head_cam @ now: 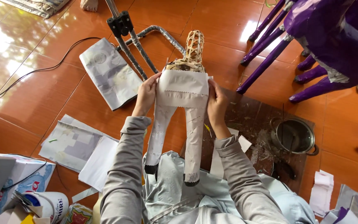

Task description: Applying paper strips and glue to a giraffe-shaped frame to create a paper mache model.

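Both hands press flat with fingers closed against a white paper strip (183, 88) on the animal figure's body (178, 124): left hand (146, 94) on its left flank, right hand (216, 101) on its right, equally near. The figure lies between them, long axis running away from the person, woven neck (194, 45) far, legs toward the lap. Steel pot (293, 135) sits well right.

1. A glossy orange tiled floor (34, 99) carries everything.
2. A dark, stained mat (249, 120) lies on it at right, with a metal pot (293, 135) on the mat.
3. Grey paper sheets (109, 73) and more printed sheets (73, 143) lie at left.
4. A black cable (30, 72) snakes across the tiles.
5. White paper scraps (322, 186) lie at lower right.
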